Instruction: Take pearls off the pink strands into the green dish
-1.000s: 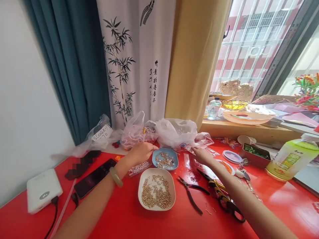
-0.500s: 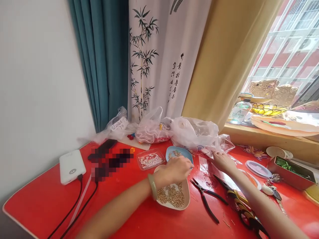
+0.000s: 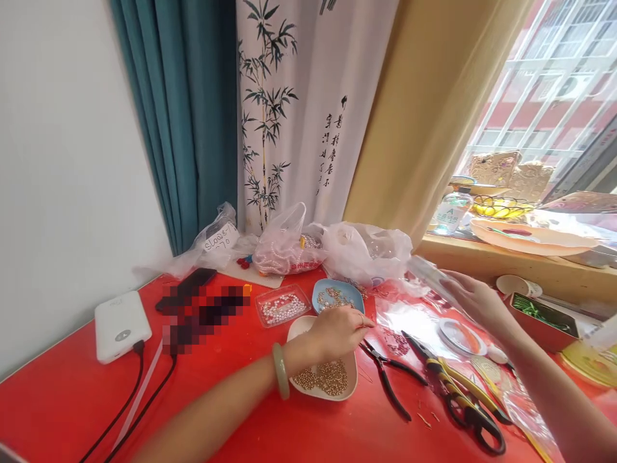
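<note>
My left hand (image 3: 340, 331), with a pale green bangle (image 3: 280, 372) at its wrist, hovers over a cream dish (image 3: 353, 389) of small gold beads. Its thumb and fingertips are pinched together; what they hold, if anything, is too small to make out. At the right, my right hand (image 3: 475, 299) is closed on a clear plastic bag (image 3: 431, 278), lifted above the table. Beyond my left hand are a blue dish (image 3: 321, 289) of gold-coloured pieces and a clear box (image 3: 264, 316) of white pearl beads. Black-handled pliers (image 3: 389, 379) lie beside the cream dish.
Yellow-black pliers (image 3: 446, 376) and black scissors (image 3: 486, 432) lie at front right. Plastic bags (image 3: 366, 251) line the back edge. A box of green strands (image 3: 544, 325) stands far right. A white power bank (image 3: 120, 326), cables and a black phone (image 3: 195, 283) occupy the left.
My right hand has risen and moved right from the plastic bags, bringing a clear plastic bag with it. My left hand stays over the cream dish. The view has shifted slightly right.
</note>
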Demonstrator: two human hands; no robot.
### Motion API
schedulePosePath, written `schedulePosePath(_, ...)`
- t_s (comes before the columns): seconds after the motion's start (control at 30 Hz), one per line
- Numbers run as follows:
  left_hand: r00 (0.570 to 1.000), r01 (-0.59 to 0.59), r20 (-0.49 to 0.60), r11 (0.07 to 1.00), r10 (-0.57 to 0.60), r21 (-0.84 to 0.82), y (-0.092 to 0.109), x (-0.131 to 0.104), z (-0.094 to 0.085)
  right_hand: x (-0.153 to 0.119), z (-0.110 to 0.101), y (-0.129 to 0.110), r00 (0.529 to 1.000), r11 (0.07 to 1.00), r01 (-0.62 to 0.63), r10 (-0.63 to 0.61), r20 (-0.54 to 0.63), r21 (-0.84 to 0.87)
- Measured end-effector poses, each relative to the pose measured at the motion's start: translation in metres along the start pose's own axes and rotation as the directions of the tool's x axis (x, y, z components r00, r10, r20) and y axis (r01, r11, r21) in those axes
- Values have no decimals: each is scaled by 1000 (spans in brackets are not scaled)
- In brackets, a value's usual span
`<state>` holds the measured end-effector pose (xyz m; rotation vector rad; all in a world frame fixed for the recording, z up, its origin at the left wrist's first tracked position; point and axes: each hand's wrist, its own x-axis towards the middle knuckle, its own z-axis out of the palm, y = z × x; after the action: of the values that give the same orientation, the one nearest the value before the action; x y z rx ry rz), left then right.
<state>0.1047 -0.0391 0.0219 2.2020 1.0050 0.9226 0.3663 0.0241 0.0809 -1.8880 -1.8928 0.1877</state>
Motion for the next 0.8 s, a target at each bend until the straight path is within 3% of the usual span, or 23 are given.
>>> schedulePosePath(0.07,995,83,-42,981,-91,-176,-3,3,4,-21,2,-13,997,889,-25,-14,81,457)
schedulePosePath(0.1,986,129,-62,943,-155,-306,-5,5,5,-32,5,-21,991,816,-48,-34,130,577)
schedulePosePath(0.23,925,235,-33,635,-379,-736,1,9,4,-70,23,-54,961,678,-88,-135,242,730)
schedulePosePath(0.3,912,228,-12,532,-410,-816,9,7,-1,-81,32,-65,935,653,-78,-215,283,753)
schedulePosePath(0.4,929,176,6,426,-371,-887,19,2,-3,-90,45,-73,923,685,4,-283,261,729)
schedulePosePath(0.57,911,166,109,114,-398,-980,19,0,8,-104,70,-83,926,798,304,-375,35,521)
schedulePosePath(0.67,863,194,128,88,-489,-977,13,0,17,-115,81,-86,901,808,399,-433,-23,432)
schedulePosePath(0.8,795,237,123,117,-594,-964,9,-1,23,-123,92,-85,900,809,352,-431,68,472)
